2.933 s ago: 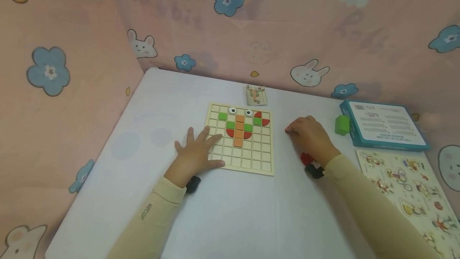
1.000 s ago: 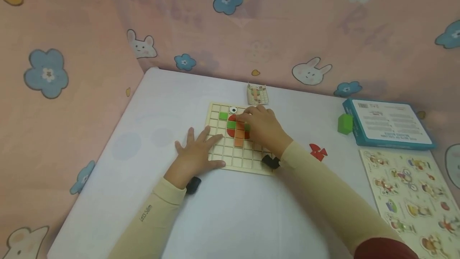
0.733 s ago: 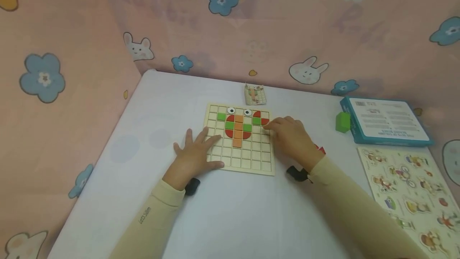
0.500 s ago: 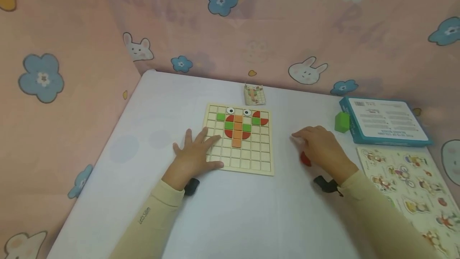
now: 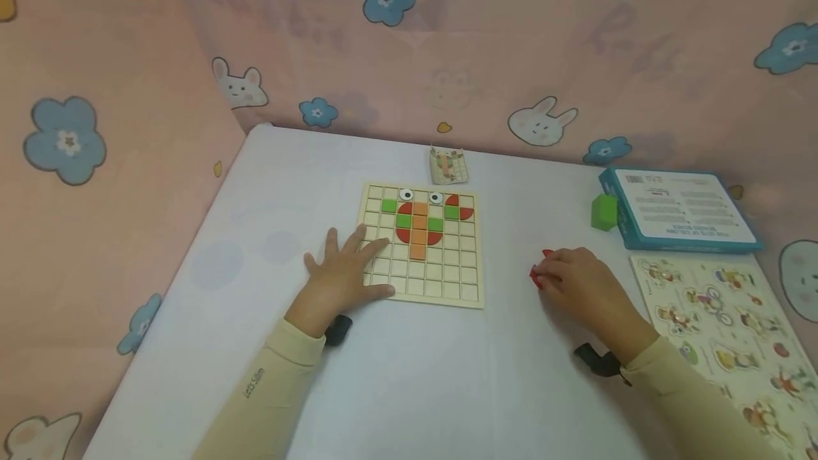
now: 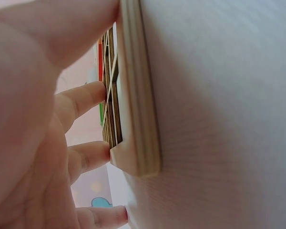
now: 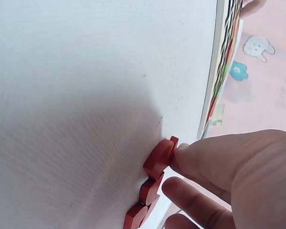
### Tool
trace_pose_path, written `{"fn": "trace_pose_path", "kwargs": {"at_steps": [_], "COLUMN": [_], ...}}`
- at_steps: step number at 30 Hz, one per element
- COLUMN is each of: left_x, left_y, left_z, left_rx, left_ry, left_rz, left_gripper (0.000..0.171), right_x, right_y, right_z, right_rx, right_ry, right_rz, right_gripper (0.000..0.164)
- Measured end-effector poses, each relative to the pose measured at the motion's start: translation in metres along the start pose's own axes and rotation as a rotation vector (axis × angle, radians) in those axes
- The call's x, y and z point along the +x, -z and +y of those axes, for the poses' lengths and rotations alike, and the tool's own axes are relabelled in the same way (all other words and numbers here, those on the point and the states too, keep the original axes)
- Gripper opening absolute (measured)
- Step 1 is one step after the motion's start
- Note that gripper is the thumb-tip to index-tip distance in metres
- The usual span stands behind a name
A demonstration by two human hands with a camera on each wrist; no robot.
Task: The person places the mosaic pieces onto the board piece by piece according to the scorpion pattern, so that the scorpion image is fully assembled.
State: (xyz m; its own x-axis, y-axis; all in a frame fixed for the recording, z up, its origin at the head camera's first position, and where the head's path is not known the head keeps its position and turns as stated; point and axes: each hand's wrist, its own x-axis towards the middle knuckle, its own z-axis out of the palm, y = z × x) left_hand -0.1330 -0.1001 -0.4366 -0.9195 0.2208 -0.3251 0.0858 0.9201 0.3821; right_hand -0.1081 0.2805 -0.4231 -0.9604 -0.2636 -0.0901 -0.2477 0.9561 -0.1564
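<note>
While the left hand [image 5: 340, 279] splays on plywood [image 5: 441, 279], the right [image 5: 580, 288] pinches a red block [image 7: 158, 159].

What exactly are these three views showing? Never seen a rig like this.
There's no machine, only a person's bare left hand and right hand. The head view comes from a camera worn on the head, looking forward and down; the wrist views come from a camera on each wrist.

On the white table lies a square cream wooden grid board holding flat orange, red and green pieces and two round black-and-white eye pieces. Beyond it is a small printed card; to the right, a solid green block, a flat teal-and-white box and a cream panel printed with cartoon figures.

The left hand is spread, some fingers touching the board. The right hand touches small, thick red pieces; whether it grips one isn't clear.
</note>
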Motion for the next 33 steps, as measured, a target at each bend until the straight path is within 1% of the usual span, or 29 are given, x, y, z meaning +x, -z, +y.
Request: {"fn": "trace_pose_path", "kwargs": {"at_steps": [4,7,11,15,18,22,24,26,29,33], "left_x": [0.001,0.002,0.004,0.004,0.003,0.002,0.002,0.002,0.002,0.004], "left_y": [-0.001,-0.003,-0.005,-0.005,-0.004,-0.003,-0.003,-0.003,-0.004,-0.004], "left_z": [-0.001,-0.002,-0.003,-0.003,-0.002,-0.002,-0.002,-0.002,-0.003,-0.004], "left_rx": [-0.002,0.005,0.012,0.012,0.006,0.005,0.007,0.009,0.009,0.009], "left_ry": [-0.001,0.0,0.003,0.002,0.001,0.0,0.001,0.0,0.0,0.0], "left_rz": [0.003,0.005,0.006,0.009,0.009,0.011,0.013,0.016,0.016,0.014], "left_gripper": [0.087,0.087,0.088,0.088,0.088,0.088,0.088,0.088,0.088,0.089], "right_x": [0.001,0.002,0.005,0.012,0.018,0.027,0.03,0.033,0.037,0.044], "right_y": [-0.005,-0.007,-0.01,-0.012,-0.014,-0.014,-0.013,-0.012,-0.011,-0.01], "right_z": [-0.006,-0.009,-0.015,-0.025,-0.033,-0.039,-0.04,-0.041,-0.044,-0.06], "right_rx": [-0.012,0.008,0.024,-0.001,-0.035,-0.085,-0.105,-0.121,-0.108,-0.008], "right_ry": [-0.006,-0.018,-0.005,0.054,0.108,0.232,0.309,0.357,0.376,0.359], "right_rz": [0.005,0.012,0.047,0.074,0.057,0.034,0.043,0.054,0.076,0.092], "right_gripper": [0.028,0.029,0.028,0.025,0.025,0.03,0.032,0.033,0.028,0.02]}}
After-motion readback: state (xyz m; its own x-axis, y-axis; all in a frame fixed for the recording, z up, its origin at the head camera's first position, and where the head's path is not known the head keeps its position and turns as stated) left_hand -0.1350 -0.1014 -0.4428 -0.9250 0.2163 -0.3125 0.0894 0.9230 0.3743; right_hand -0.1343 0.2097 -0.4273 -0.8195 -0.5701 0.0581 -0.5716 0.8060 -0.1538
